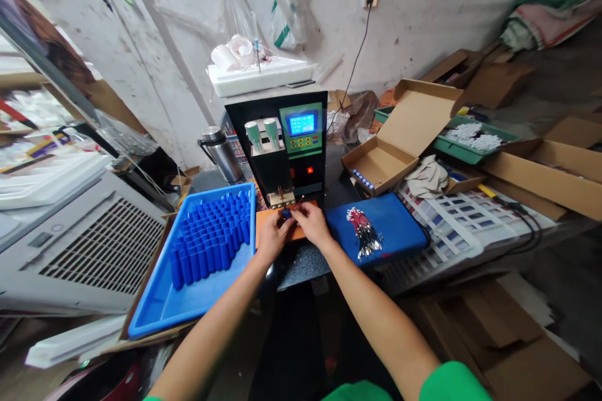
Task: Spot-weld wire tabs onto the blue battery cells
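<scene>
Left hand (273, 235), right hand (311, 223): fingers of both pinched on small blue piece (286, 213), at front of black machine (277, 169)

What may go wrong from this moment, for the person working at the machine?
The left hand and right hand are close to the copper-coloured tips of the machine, so a pinch seems possible. The dark blue piece between them could slip. The red and black wires lie heaped together on the blue mat and may tangle.
</scene>
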Demonstrator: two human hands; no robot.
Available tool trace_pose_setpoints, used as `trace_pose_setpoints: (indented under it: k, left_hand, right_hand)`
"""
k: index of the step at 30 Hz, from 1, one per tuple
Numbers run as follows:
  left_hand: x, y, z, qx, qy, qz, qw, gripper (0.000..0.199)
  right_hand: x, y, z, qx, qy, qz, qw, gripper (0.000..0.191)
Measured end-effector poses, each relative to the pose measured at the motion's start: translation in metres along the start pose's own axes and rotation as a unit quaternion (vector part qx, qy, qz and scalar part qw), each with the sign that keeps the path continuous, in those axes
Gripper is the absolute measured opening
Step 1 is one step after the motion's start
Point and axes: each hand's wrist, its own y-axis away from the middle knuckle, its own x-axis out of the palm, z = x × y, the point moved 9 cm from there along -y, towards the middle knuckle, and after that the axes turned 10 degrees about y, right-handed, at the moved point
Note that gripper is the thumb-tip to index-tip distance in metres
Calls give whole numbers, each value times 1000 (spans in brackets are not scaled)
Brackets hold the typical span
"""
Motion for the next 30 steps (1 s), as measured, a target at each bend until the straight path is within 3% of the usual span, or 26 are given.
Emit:
trace_pose_setpoints:
  k: [9, 12, 18, 23, 30]
  left_hand:
    - [1, -1, -9, -2, -15, -6, 1000, 25]
    - [0, -1, -12, -16, -6, 25, 1000, 28]
    - [-34, 15, -24, -2, -103, -14, 995, 28]
    - [-23, 28, -30, 20, -168, 47, 984, 21]
    - [-12, 26, -18, -20, -102, 73, 992, 21]
  right_hand:
    - [-5, 1, 2, -24, 60, 31, 997, 21]
    - [-6, 0, 1, -18, 39, 41, 998, 27]
    - [-7, 0, -5, 10, -12, 48, 999, 32]
    - [-5, 0, -10, 26, -54, 61, 996, 35]
    - [-5, 5, -2, 2, -52, 76, 996, 33]
